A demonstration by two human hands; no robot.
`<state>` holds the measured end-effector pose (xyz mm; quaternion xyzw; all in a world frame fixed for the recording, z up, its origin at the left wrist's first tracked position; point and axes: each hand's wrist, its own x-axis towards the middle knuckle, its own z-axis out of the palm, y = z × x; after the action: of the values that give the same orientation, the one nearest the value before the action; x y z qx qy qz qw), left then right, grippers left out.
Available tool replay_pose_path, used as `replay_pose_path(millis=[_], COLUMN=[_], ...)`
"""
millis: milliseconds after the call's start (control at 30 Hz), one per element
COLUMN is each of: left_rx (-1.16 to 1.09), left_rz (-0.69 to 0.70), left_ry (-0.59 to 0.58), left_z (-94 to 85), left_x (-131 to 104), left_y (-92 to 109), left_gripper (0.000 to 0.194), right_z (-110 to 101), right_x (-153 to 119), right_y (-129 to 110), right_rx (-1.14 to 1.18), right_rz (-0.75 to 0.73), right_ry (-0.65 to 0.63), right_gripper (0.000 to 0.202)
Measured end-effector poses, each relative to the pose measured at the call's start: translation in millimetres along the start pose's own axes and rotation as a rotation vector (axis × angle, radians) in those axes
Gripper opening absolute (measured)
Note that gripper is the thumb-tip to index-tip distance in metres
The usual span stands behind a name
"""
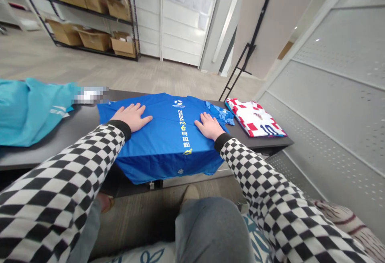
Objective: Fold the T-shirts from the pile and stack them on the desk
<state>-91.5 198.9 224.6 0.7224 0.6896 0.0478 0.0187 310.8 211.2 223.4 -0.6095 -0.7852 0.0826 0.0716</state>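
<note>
Two flat hands on a blue T-shirt

At the left of the tabletop [81,120], we see a bunched teal garment [33,110]. To its right, in the middle, the blue T-shirt [162,130] lies spread out, collar toward the far side, its lower part drooping over the near edge.

We judge this shirt to be light, thin and limp, probably a smooth sports fabric that slides easily and creases at a push; nothing about it looks fragile. The drooping part could drag the rest nearer if nothing rests on it. Going left to right, we would take hold at the left sleeve [105,108] or the shoulder seam beside it, then at the matching seam by the patterned right sleeve [221,114]; the hem corners, hanging free, should pinch up easily too.

As for the grip, our left hand [132,117] lies palm down on the left of the chest, fingers fanned and thumb well out, with no cloth visibly pinched. Our right hand [209,126] rests flat right of the vertical lettering [183,130], fingers closer together and thumb held away from them; it too touches the cloth without gathering any that we can see.

Farthest right, just past the patterned sleeve, lies a folded red-and-white checked jersey [255,118].
</note>
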Motion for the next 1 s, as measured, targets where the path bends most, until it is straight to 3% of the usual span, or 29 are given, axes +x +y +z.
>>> replay_pose_path(millis=[100, 200, 300, 367, 400, 467, 533, 667, 833, 1000], left_rx=[0.01, 0.071, 0.121, 0.036, -0.016, -0.08, -0.097, -0.094, -0.091, -0.132], left_rz=[0.006, -0.037, -0.056, 0.062, 0.132, 0.224, 0.26, 0.279, 0.265, 0.514], left_ry=[-0.024, -0.118, -0.089, 0.08, 0.11, 0.042, -0.056, -0.07, -0.116, -0.028], left_z=[-4.9, -21.2, -36.8, -38.6, -36.2, -25.8, -12.0, 6.3, 0.4, 6.1], left_x=[8.4, 15.9, 12.8, 5.6, 1.3, -7.8, -16.0, -21.2, -17.1, -33.6], left_y=[-3.2, 9.7, 49.4, 86.3, 104.9, 136.5, 155.8, 161.3, 165.1, 187.4], left_gripper=[0.099, 0.092, 0.079, 0.075, 0.077, 0.081, 0.086, 0.092, 0.095, 0.088], right_z=[-3.3, -7.2, -6.6, -4.8, -3.9, -2.7, -2.4, -3.1, -3.7, -3.3], right_x=[0.3, 1.7, 1.4, 1.6, 1.9, 2.4, 2.4, 2.1, 2.6, 2.3], right_y=[-1.3, -3.8, -5.2, -4.8, -4.5, -3.8, -3.8, -4.5, -4.1, -3.5], right_rx=[0.024, 0.039, 0.025, 0.001, -0.014, -0.047, -0.078, -0.116, -0.121, -0.127], right_rz=[0.012, 0.017, 0.033, 0.039, 0.039, 0.038, 0.043, 0.048, 0.051, 0.043], right_ry=[-0.027, -0.047, -0.044, -0.043, -0.045, -0.048, -0.052, -0.066, -0.078, -0.067], right_gripper=[0.089, 0.089, 0.088, 0.087, 0.087, 0.088, 0.089, 0.089, 0.089, 0.086])
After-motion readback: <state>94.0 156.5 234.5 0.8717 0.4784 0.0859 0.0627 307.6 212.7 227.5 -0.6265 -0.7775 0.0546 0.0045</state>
